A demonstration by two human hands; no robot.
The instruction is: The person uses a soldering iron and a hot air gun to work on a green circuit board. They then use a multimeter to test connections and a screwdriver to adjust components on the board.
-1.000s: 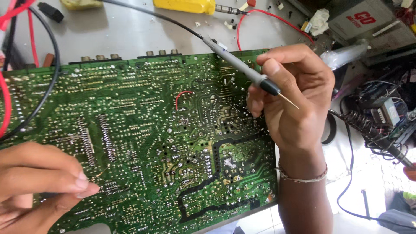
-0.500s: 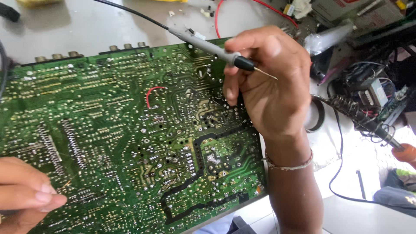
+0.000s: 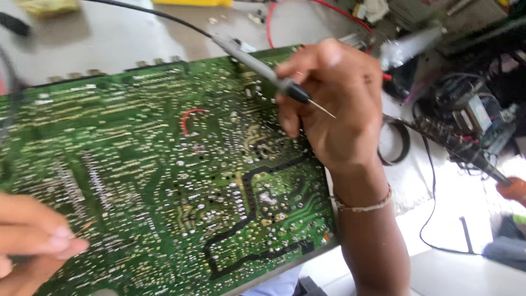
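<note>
A large green circuit board point(image 3: 164, 170) lies solder side up across the bench, with a short red wire loop point(image 3: 189, 118) near its middle. My right hand point(image 3: 334, 104) rests over the board's right edge and grips a grey test probe point(image 3: 263, 68) whose metal tip points right, off the board. Its black lead runs up and left. My left hand point(image 3: 33, 244) sits at the lower left over the board, fingers pinched on a thin probe tip point(image 3: 82, 229) that touches the solder side.
A soldering iron point(image 3: 466, 151) with an orange handle lies at the right among wires and a small transformer. A black ring point(image 3: 397, 142) lies beside my right wrist. Red wires point(image 3: 334, 11) and yellow items sit along the bench's far edge.
The view has shifted, so the board and both hands sit further left in frame. My right hand keeps the probe lifted with its tip off the board. My left hand stays pinched.
</note>
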